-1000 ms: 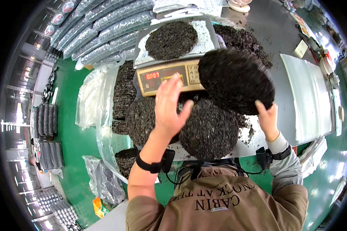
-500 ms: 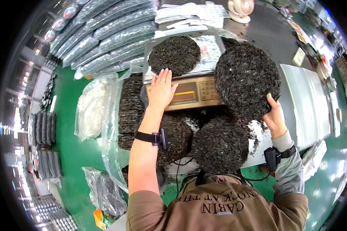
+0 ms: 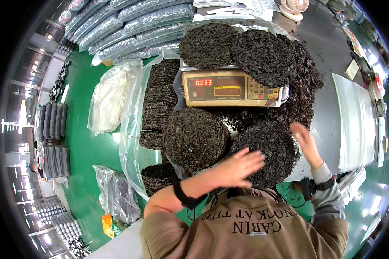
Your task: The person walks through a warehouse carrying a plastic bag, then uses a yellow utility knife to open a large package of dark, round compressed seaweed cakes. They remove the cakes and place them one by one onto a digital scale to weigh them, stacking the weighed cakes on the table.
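Note:
My left hand (image 3: 240,166), fingers spread and empty, hovers over the lower-right dark, flaky seaweed-like round cake (image 3: 270,136). My right hand (image 3: 305,140), open and empty, is beside that cake's right edge. Another round cake (image 3: 194,136) lies to its left. Behind them a gold scale (image 3: 220,99) with a lit red display carries two discs: the left one (image 3: 207,45) on the pan, the right one (image 3: 263,56) overlapping it and hanging over the keypad. A loose dark heap (image 3: 302,99) lies right of the scale.
Stacks of dark discs (image 3: 160,86) line the left, beside clear plastic (image 3: 134,129). Long wrapped bags (image 3: 155,30) are piled at back left. A fan (image 3: 294,8) stands at back right. A translucent sheet (image 3: 356,121) lies on the right. Green floor (image 3: 80,151) shows at left.
The disc from my right hand now rests on the scale, let go. My right hand has dropped lower; my left hand has left the scale and moved down and right.

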The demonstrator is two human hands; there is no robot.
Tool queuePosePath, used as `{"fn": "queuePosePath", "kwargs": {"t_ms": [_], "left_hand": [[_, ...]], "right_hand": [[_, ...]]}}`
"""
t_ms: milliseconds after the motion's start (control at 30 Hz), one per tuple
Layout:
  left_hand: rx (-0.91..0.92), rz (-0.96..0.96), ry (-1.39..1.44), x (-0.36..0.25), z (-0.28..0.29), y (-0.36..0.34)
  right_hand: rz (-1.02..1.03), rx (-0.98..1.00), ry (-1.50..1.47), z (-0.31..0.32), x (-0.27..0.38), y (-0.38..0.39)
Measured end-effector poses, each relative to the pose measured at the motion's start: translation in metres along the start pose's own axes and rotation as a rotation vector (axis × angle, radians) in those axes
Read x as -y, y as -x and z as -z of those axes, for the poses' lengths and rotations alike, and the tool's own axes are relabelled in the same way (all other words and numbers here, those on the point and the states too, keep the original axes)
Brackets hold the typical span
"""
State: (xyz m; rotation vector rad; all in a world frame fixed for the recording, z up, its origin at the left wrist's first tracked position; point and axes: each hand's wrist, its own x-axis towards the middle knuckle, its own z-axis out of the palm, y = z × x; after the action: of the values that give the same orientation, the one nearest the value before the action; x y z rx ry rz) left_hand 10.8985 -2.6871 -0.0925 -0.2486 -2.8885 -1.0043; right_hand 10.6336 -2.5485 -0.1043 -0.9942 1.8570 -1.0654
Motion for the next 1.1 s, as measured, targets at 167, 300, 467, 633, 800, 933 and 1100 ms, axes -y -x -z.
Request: {"fn": "queuePosePath", "kwargs": {"t_ms": [167, 300, 467, 633, 800, 933, 1100], "left_hand": [[0.183, 0.009, -0.289, -0.006, -0.025, -0.004], [0.176, 0.016, -0.212, -0.003, -0.022, -0.003], [0.096, -0.023, -0.146, -0.006, -0.020, -0.001], [-0.009, -0.064, -0.206, -0.013, -0.009, 0.000], [-0.264, -0.139, -0.348, -0.009, -0.013, 0.002], [-0.060, -0.109, -0.301, -0.004, -0.023, 0.006], [-0.161, -0.090, -0.079, 0.010, 0.011, -0.013]], "right_hand": [[0.106, -0.013, 0.415, -0.024, 0.006, 0.037], [0.110, -0.041, 0.230, -0.022, 0.015, 0.032], [-0.031, -0.029, -0.212, -0.016, 0.010, 0.030], [-0.161, -0.038, -0.404, -0.015, 0.015, 0.023], [-0.245, 0.101, -0.627, -0.010, 0.007, 0.013], [-0.159, 0.078, -0.184, -0.009, 0.015, 0.009], [-0.048, -0.023, -0.059, 0.021, 0.006, -0.015]]}}
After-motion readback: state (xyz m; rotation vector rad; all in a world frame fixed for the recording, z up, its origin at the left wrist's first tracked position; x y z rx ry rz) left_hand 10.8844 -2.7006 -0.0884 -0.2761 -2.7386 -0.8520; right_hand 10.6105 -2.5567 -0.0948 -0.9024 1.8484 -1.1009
